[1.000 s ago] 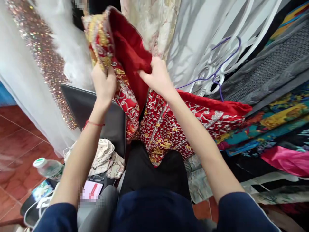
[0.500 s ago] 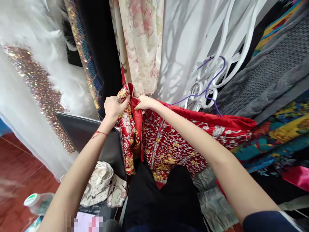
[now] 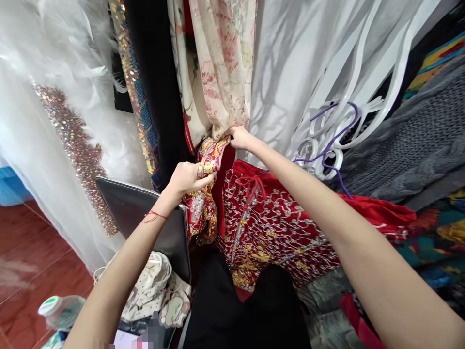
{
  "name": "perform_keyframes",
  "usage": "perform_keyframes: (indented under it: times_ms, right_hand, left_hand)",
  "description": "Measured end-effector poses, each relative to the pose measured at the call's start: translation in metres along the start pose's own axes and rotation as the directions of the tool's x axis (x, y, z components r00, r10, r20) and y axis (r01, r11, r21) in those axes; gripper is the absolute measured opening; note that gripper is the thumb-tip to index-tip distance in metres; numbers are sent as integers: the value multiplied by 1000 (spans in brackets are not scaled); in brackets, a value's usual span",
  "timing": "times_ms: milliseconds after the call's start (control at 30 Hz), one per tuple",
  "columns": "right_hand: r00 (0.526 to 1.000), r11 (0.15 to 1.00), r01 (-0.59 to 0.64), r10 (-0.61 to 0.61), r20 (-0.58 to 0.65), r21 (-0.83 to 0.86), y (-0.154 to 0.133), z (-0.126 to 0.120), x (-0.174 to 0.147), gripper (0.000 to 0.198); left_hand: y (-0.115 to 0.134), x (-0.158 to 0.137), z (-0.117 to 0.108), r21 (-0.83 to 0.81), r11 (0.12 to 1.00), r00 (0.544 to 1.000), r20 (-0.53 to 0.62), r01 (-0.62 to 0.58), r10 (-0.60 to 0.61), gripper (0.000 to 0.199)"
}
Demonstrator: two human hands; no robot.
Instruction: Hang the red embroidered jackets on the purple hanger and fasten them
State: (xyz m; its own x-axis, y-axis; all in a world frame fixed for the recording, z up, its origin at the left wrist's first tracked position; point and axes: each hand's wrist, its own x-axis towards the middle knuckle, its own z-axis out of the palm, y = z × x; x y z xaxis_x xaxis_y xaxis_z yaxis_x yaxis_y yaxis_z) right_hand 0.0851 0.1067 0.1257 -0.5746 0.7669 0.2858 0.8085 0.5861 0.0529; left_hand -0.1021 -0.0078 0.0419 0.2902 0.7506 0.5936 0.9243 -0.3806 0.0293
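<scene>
A red garment (image 3: 203,206) with gold and silver embroidery is stretched between my two hands. My left hand (image 3: 189,178) is closed around its folded edge, thumb lying along the fabric. Higher up, my right hand (image 3: 242,138) pinches the garment's upper edge close to a hanging floral cloth (image 3: 227,82); its fingertips are partly hidden. Behind and to the right spreads a red embroidered skirt (image 3: 269,228) with a thin red tie knotted near its top. A purple wire hanger (image 3: 329,148) rests at the skirt's upper edge.
A black padded seat or panel (image 3: 145,213) stands at left, with a white dotted cloth bag (image 3: 150,286) below it. A clear bottle with a white cap (image 3: 61,310) is at lower left. White curled metalwork (image 3: 394,92) and a grey knitted garment (image 3: 407,131) are at right.
My right hand has moved up and right, lifting the garment's edge away from my left hand. The red tie on the skirt now shows. The whole view has shifted slightly.
</scene>
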Motion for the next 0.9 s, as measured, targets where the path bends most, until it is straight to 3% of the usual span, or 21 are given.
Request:
perform_keyframes:
  times_ms: [133,267,367,500,633,733,800,900]
  right_hand:
    - [989,997,-47,56,140,-63,11,-6,-33,44]
    - [966,983,-170,181,187,-77,15,-17,-77,45]
    - [939,976,-208,216,267,-60,18,-31,-109,44]
    - [964,987,-113,138,229,-116,18,-41,-141,44]
    - [996,983,30,-14,86,-179,19,-31,-169,42]
    - [977,977,134,-158,-146,-164,30,-16,-201,36]
    - [903,978,173,-204,-379,-115,43,-5,-229,34]
    - [726,997,76,-42,-686,19,68,7,-265,33]
  left_hand:
    - [3,0,-2,-86,994,990,124,-61,72,46]
    - [7,-1,-7,-194,979,977,185,-68,104,49]
    - [9,0,-9,-162,983,966,223,-91,127,54]
    - [22,2,-8,-115,989,966,229,-94,118,57]
    - [54,4,-2,-147,989,996,90,2,11,51]
    - [76,9,4,-156,987,999,-13,33,-36,43]
    - [84,14,5,-204,979,999,-41,14,-23,39]
    - [88,25,5,-299,953,998,-52,-51,37,37]
